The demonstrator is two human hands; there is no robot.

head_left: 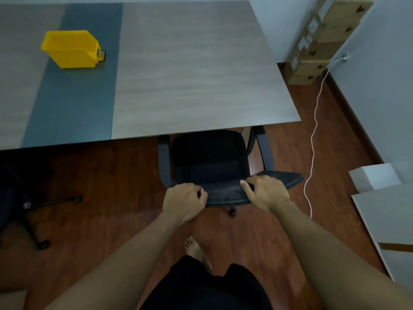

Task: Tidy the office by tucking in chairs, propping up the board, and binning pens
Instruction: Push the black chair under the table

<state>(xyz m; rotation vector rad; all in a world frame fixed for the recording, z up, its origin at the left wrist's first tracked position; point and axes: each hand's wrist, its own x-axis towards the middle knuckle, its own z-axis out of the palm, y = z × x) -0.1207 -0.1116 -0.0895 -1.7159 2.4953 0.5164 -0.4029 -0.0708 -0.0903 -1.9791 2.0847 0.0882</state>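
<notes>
**Nearly tucked: chair at the counter edge**

Low in the frame, a bare foot [197, 250] stands just behind the chair [209, 162]. Both hands grip the top of its backrest, the left hand [184, 201] curled over one end, the right hand [267, 191] clasped over the other. Just above centre, the seat front sits under the counter [190, 70] edge; the armrests have barely reached it. A skewed push could jam an armrest against the edge, and a caster could catch the toes. Upper left, a yellow bin [71, 49] waits for pens.
</notes>
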